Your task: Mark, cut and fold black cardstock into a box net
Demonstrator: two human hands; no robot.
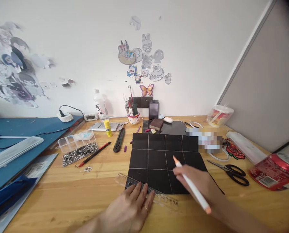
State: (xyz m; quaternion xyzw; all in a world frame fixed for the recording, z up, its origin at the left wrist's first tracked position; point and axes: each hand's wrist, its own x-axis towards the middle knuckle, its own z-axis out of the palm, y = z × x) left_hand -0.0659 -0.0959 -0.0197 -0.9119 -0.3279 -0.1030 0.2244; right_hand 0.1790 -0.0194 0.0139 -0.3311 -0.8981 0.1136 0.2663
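My left hand lies with its fingers stretched flat on a clear plastic ruler, pressing it across the near edge of a black sheet. Pale lines divide the sheet into a grid of rectangles. In my right hand is a white marker with an orange tip and end, slanted above the right half of the sheet. Whether its tip touches the sheet I cannot tell. The palm side of each hand is hidden.
Scissors and a red can stand to the right. On the left are a utility knife, a glue stick, a black-and-red pencil and a bag of metal rings. A pen cup stands behind.
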